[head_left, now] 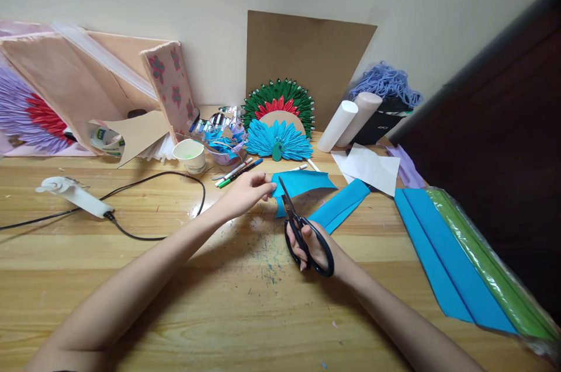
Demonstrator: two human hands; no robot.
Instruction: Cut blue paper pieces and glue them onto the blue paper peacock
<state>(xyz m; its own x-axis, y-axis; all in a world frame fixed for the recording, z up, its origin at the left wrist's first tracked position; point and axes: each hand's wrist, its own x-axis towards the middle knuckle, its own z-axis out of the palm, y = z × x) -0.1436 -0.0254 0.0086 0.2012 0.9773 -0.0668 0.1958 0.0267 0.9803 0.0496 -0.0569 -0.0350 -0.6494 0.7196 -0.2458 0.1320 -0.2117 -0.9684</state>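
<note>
Between the thumb and fingers of my left hand (252, 191) is the left end of a piece of blue paper (307, 181), held a little above the table. My right hand (313, 246) has its fingers through the handles of black-handled scissors (294, 214). The scissor blades are spread apart, with one over the paper near my left fingertips. A small blue strip hangs below the paper there. Just right of the scissors, a folded blue paper strip (342, 207) lies on the table.
Behind my hands stands a paper peacock (278, 141) with blue, red and green feathers. A white cup (190, 156) and several markers (239, 172) are left of it. A white glue gun (76, 194) with a black cord lies left; blue sheets (447, 261) and a green pack (486, 267) lie right.
</note>
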